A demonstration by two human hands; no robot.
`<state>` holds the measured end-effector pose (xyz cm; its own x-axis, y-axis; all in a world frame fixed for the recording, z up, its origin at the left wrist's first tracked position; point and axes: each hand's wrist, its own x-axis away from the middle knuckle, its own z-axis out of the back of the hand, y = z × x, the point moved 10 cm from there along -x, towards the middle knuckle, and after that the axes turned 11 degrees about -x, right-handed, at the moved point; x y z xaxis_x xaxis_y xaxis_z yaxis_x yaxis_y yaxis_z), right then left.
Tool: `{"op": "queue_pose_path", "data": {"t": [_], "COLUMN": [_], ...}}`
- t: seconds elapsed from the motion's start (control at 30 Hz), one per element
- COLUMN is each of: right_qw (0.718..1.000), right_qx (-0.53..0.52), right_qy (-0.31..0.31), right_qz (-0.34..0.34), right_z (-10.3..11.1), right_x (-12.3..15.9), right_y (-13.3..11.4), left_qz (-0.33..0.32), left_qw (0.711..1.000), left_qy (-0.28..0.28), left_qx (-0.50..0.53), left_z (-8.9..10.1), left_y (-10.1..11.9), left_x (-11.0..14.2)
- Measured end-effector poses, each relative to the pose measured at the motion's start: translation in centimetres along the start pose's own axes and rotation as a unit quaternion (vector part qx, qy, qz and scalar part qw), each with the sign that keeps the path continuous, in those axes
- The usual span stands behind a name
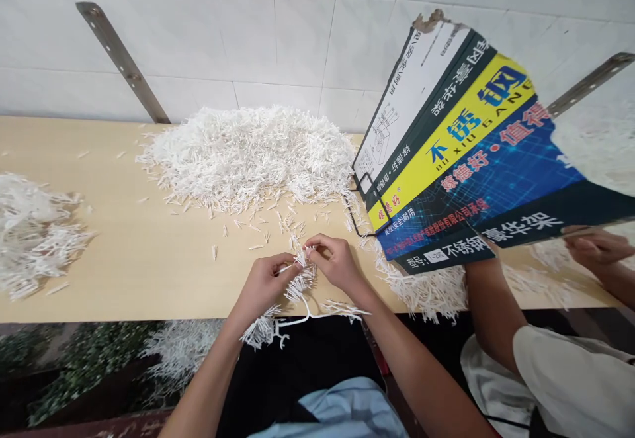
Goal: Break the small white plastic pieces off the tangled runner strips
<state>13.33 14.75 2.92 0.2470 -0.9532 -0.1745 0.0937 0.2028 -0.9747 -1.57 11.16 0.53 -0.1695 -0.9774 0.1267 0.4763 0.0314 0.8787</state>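
Observation:
My left hand (268,280) is closed around part of a white branching plastic spray (300,286) at the front of the table. My right hand (335,262) pinches small white pieces at the top of the same spray, and its fingertips almost touch those of my left hand. The spray's forked stems hang over the table's front edge, with bushy white clusters (261,331) at some ends. Just beyond my hands lie loose white sprigs (290,223). My fingers partly hide where the pieces join the spray.
A large heap of white sprigs (253,157) lies against the tiled wall, and a second pile (34,236) is at left. A printed cardboard sheet (456,153) stands at right in a black wire holder (354,213). Behind it, a co-worker's hand (598,246) shows at the table.

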Motion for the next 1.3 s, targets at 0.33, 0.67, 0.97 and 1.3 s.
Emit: {"op": "queue_pose_path", "data": {"t": [0.33,0.67,0.97,1.3], "right_qw": [0.968,0.988,0.997,0.969], "right_qx": [0.145,0.062,0.036,-0.077], "right_qy": [-0.031,-0.060,0.022,0.233], "right_qz": [0.201,0.130,0.059,0.014], "right_z": [-1.4,-1.4,0.0,5.1], "right_x": [1.4,0.4,0.2,1.5], "right_y": [-4.3,-2.6,-1.1,1.3], "left_qz": [0.017,0.009,-0.003,-0.014], "left_qw": [0.998,0.999,0.991,0.997], "left_qy": [0.060,0.014,0.046,-0.030], "left_qx": [0.001,-0.028,-0.129,-0.075], "left_z": [0.4,-0.2,-1.0,-1.2], "left_y": [-0.3,-0.4,-0.1,-0.2], "left_x": [0.2,-0.1,0.3,0.8]}}
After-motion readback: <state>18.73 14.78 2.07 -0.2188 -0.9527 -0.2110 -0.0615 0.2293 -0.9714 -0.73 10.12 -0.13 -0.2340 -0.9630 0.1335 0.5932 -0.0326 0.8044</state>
